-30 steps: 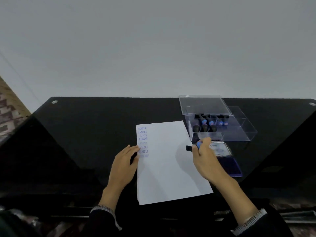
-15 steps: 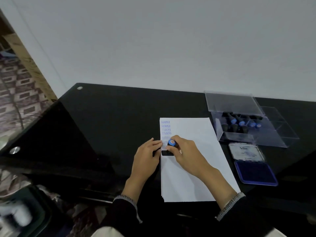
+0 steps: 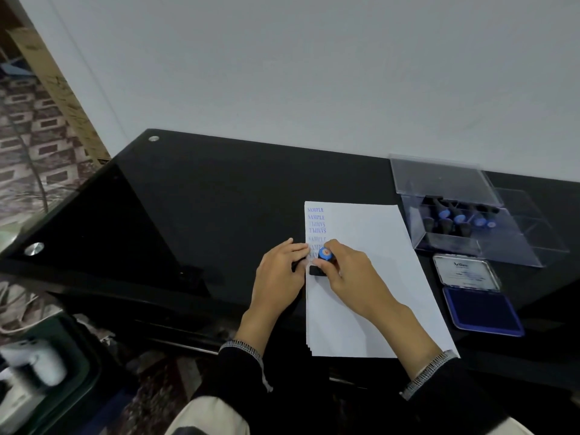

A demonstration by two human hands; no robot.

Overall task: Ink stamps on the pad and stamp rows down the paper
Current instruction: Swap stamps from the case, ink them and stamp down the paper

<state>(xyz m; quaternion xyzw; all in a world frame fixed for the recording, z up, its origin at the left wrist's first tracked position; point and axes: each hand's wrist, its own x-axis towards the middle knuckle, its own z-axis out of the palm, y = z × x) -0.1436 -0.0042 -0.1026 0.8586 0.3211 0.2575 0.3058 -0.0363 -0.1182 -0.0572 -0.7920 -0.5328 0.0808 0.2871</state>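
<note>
— Containers first?

— Clear plastic box well off to the right of the right hand, far side of the counter; hinged lid thrown open toward the wall. Inside, a cluster of spare stamps with black bodies and blue caps, bunched in the far part of the box. Exact count hard to tell.

— And the pad?

— Ink pad just nearer than the box, right of the right hand, also open: dark blue pad face up, labelled metal lid folded back toward the box.

— Hands?

— Right hand curled over the stamp, fingers and thumb pinching its blue-capped handle, black base down on the paper near the left edge. Left hand flat and relaxed, fingers straight, tips resting on the paper's left edge right beside the stamp, palm on the counter. Both wrists in dark sleeves with ribbed cuffs.

— Paper itself?

— Small stack of white sheets, under both hands. Column of blue SAMPLE prints beyond the fingers, running from the top left corner toward the stamp; two of them upside down, the nearest partly hidden by fingers.

— Anything else around?

— White wall beyond the counter; patterned carpet well left of the left hand. Blurred white object at lower left, unclear.
</note>
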